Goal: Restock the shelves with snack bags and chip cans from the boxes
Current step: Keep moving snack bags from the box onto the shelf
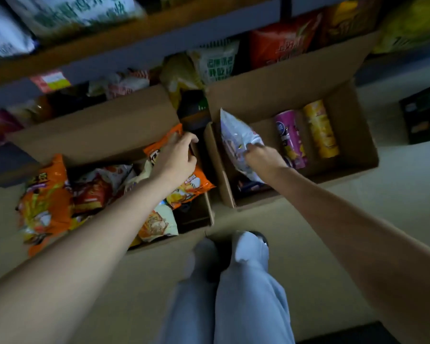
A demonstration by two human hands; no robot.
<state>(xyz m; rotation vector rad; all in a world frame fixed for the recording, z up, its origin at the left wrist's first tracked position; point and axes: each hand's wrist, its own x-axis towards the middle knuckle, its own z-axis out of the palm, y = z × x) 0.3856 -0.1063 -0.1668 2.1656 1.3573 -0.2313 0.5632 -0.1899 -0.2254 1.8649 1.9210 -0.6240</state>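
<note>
1. Left hand (178, 157): arm stretched forward and down into the left box (109, 135); palm down, fingers curled over the upper edge of the orange snack bag (181, 180), gripping it near the box's right wall.
2. Right hand (263, 158): arm stretched forward into the right box (308, 78); fingers pinched on the lower edge of the white snack bag (238, 142), close to the box's left wall.
3. Orange snack bag: glossy orange with printed chips; long axis runs from the far wall of the left box toward its near right corner, lying on top of other bags.
4. White snack bag: pale, crinkled, blurred print; stands tilted, long axis running from the far left of the right box toward the near side, top end lifted.
5. Purple chip can (291, 140) and yellow chip can (320, 129): lying side by side to the right of the white bag in the right box, long axes pointing from the shelves toward the person.
6. Left box, remainder: mixed orange, red and cream bags, piled loosely.
7. Shelves (134, 53): beyond both boxes, stocked with bags; print blurred.
</note>
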